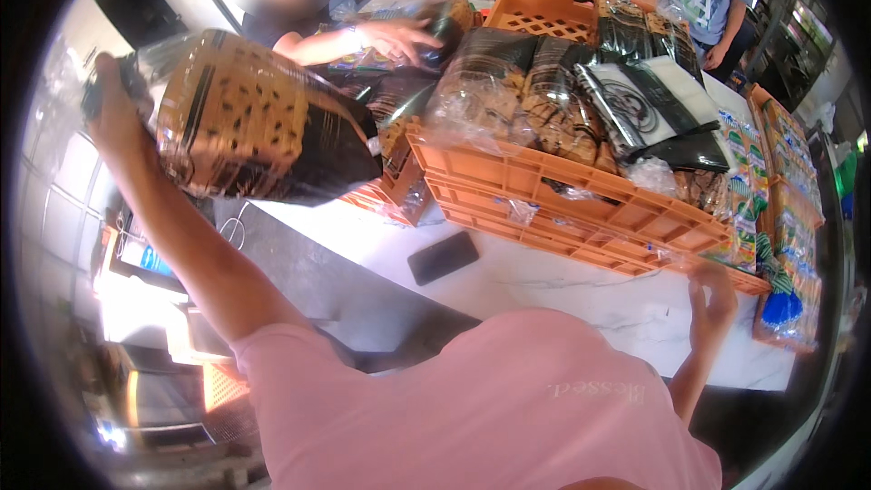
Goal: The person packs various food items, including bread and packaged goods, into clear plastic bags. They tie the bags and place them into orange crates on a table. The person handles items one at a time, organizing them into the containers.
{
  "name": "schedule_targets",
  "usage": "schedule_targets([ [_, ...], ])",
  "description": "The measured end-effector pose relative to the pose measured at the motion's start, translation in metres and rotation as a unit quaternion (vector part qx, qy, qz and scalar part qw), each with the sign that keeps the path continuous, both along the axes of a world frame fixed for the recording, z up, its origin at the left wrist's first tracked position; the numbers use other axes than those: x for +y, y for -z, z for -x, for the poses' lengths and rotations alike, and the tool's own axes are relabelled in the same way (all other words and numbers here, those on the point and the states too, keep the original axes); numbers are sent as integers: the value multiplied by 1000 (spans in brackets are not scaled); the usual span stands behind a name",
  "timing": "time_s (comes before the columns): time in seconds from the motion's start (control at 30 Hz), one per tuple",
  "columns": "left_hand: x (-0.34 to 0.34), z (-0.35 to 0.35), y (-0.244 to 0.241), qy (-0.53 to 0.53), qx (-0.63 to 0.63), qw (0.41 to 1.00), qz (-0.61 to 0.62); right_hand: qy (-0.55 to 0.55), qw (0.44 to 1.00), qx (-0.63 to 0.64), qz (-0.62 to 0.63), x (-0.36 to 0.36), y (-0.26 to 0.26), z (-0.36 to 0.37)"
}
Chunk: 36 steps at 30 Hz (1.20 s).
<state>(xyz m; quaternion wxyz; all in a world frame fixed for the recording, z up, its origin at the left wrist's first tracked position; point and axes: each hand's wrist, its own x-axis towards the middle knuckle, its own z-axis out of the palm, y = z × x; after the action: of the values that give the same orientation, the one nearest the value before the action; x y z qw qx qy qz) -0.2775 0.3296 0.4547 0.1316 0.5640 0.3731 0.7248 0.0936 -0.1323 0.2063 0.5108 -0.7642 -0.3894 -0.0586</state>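
Note:
My left hand (109,92), blurred, is raised at the far left and grips the gathered neck of a clear plastic bag. Inside hangs what looks like a loaf of bread (235,109), brown with dark specks, its wrapper partly black. My right hand (713,292) is at the near right corner of the stacked orange plastic crates (571,184), its fingers curled; whether it touches them is unclear. Several bagged loaves (490,75) in black-printed wrappers fill the top crate. Across them lies a flat stack of black and clear plastic bags (653,105).
A dark smartphone (444,258) lies on the white marbled counter (544,279). Opposite, a person's hands (395,39) handle another bagged loaf. A second person (711,0) stands at the far right. More packed bread (793,218) lines the right side. Another orange crate (391,194) is at left.

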Motion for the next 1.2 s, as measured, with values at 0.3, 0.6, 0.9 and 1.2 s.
schedule_targets([
  [0.3, 130, -73, 1, 91, -63, 994, -25, 87, 993, -37, 64, 52, -14, 56],
  [0.6, 196, -109, 26, 137, -197, 970, 46, 156, 982, -26, 103, 58, -25, 81],
  [0.9, 213, -118, 52, 150, -194, 967, 74, 133, 974, -156, 96, 80, -74, 48],
  [1.2, 249, -149, 63, 202, -212, 951, 102, -18, 989, -146, -8, 146, -112, 14],
])
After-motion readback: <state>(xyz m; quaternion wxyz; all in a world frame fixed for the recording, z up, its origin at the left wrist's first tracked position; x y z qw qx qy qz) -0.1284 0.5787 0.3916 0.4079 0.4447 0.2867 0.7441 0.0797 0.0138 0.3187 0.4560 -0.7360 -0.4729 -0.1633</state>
